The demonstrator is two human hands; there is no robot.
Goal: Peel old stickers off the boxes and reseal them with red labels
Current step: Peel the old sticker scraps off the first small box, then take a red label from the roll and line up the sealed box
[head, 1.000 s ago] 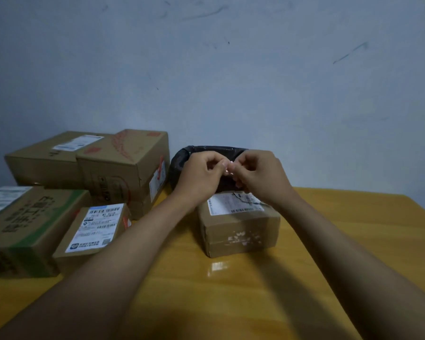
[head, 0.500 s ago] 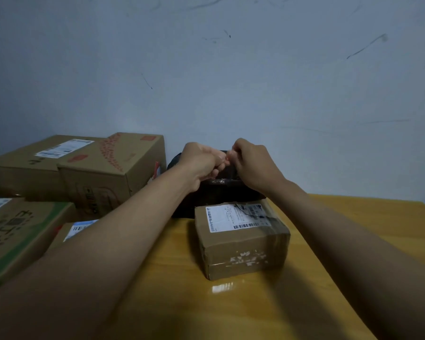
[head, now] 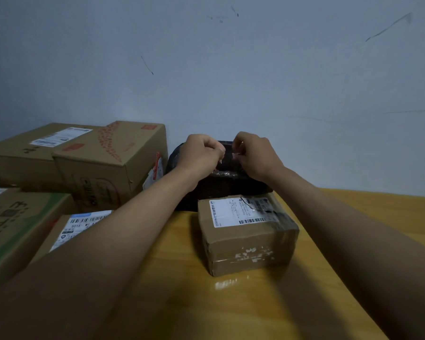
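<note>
**Both hands pinch a scrap of clear tape above the black bag**

The left hand point(head: 201, 153) and right hand point(head: 254, 155) are raised over the far side of the tabletop point(head: 231, 315), fingers curled. Between them they pinch a small, crumpled strip of clear tape point(head: 228, 157); whether it is a peeled sticker cannot be told. Directly below sits a black plastic bag point(head: 216, 190) against the wall at the far edge.

Just in front of the bag, the small cardboard box point(head: 248, 241) stands on the tabletop, between the forearms, apart from both hands. Its top carries a white shipping label point(head: 233, 212), torn at its right end, and its front face shows white sticker remnants point(head: 253, 255).

Along the left edge lie four more boxes: two large cartons point(head: 108, 163) at the back, a green-printed carton point(head: 15, 229) and a flat box with a barcode label point(head: 79, 224).
</note>
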